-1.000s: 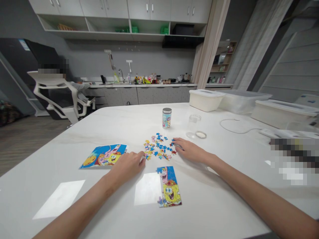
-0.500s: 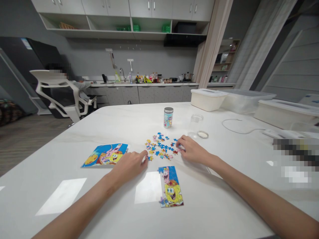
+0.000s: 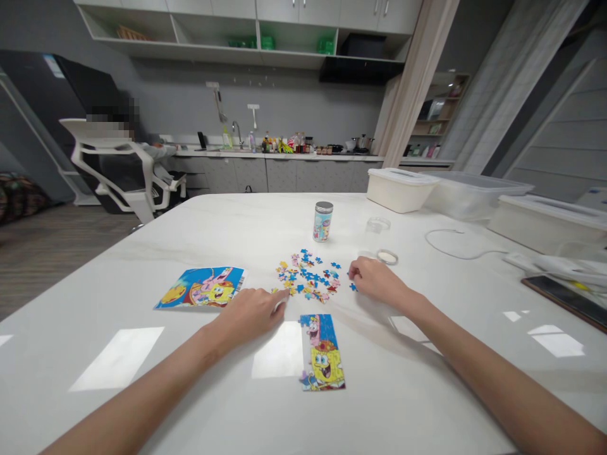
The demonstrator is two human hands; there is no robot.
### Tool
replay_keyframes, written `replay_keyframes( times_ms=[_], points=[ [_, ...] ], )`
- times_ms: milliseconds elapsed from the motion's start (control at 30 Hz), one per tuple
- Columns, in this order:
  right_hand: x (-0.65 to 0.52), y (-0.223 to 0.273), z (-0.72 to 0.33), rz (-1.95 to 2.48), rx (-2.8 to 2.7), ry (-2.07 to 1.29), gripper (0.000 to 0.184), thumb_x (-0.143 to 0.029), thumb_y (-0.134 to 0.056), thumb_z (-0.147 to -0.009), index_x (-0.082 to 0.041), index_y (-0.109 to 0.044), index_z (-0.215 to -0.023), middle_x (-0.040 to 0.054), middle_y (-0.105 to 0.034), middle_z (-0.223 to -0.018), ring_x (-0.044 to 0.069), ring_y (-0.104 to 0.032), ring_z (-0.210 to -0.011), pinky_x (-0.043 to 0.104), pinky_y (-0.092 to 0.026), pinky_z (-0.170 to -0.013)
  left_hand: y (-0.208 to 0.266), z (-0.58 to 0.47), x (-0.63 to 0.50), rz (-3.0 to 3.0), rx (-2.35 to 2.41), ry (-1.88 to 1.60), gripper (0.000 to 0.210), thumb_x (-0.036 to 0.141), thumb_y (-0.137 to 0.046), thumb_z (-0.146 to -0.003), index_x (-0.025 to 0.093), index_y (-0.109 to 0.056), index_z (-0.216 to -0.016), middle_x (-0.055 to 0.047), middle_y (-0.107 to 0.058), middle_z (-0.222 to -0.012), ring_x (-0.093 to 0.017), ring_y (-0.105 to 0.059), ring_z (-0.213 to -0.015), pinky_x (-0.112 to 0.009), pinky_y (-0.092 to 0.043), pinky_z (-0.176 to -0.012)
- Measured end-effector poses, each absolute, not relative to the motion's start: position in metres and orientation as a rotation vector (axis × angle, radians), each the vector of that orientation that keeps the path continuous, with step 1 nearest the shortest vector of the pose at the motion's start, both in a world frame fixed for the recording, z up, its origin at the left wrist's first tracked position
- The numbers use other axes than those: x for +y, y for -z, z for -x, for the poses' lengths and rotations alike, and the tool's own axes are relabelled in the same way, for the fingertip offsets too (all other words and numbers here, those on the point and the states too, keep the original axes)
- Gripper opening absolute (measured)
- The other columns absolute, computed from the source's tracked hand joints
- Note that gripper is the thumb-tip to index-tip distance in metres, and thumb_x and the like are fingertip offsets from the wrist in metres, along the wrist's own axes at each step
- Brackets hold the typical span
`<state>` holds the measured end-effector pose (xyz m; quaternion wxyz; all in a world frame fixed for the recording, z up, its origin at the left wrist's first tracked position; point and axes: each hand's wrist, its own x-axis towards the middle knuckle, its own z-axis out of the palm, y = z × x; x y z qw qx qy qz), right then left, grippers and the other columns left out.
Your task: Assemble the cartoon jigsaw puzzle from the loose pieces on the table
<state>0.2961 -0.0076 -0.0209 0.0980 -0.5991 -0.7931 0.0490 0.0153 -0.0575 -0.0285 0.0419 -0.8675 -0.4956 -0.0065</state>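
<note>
A loose pile of small jigsaw puzzle pieces (image 3: 310, 277) lies in the middle of the white table. At its left edge my left hand (image 3: 253, 311) rests with the index finger stretched out, its tip touching a yellow piece, thumb apart. My right hand (image 3: 377, 278) is right of the pile with curled fingers; what they hold, if anything, is hidden. Blue pieces (image 3: 353, 287) peek out by its fingertips. Nearer to me lies a joined puzzle section (image 3: 323, 354) showing a yellow sponge character and a pink one. The picture sheet (image 3: 199, 287) lies beyond my left forearm.
Behind the pile stands a printed can (image 3: 322, 222) with a metal lid. A clear jar (image 3: 377, 235) and a ring-shaped lid (image 3: 387, 256) are to its right. Storage boxes (image 3: 401, 191), a white cable (image 3: 441, 253) and a phone (image 3: 569, 300) occupy the right side. A person sits in a white chair (image 3: 114, 164).
My right hand has moved a little right, away from the pile, uncovering blue pieces. My left index fingertip has shifted slightly right onto the pile's edge. The view has tilted slightly.
</note>
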Motion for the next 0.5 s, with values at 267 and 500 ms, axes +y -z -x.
replay_keyframes(
  times_ms=[267, 500],
  points=[
    [-0.01, 0.009, -0.294, 1.741, -2.296, -0.212, 0.033, -0.006, -0.043, -0.075, -0.017, -0.072, -0.085, 0.0077, -0.073, -0.091, 0.02, -0.065, -0.083, 0.025, -0.042, -0.069, 0.027, -0.012, -0.055, 2.488, -1.618, 0.024, 0.042, 0.035, -0.032, -0.094, 0.018, -0.065, -0.112, -0.01, -0.072, -0.076, -0.023, -0.066, -0.065, -0.031, -0.041, -0.057],
    [-0.011, 0.006, -0.295, 1.92, -2.394, -0.214, 0.029, -0.008, -0.042, -0.073, -0.013, -0.069, -0.062, 0.0115, -0.068, -0.062, 0.019, -0.06, -0.057, 0.026, -0.033, -0.051, 0.023, -0.012, -0.055, 2.524, -1.626, 0.017, 0.041, 0.034, -0.033, -0.094, 0.019, -0.071, -0.1, -0.01, -0.072, -0.075, -0.019, -0.064, -0.063, -0.028, -0.04, -0.056]
  ],
)
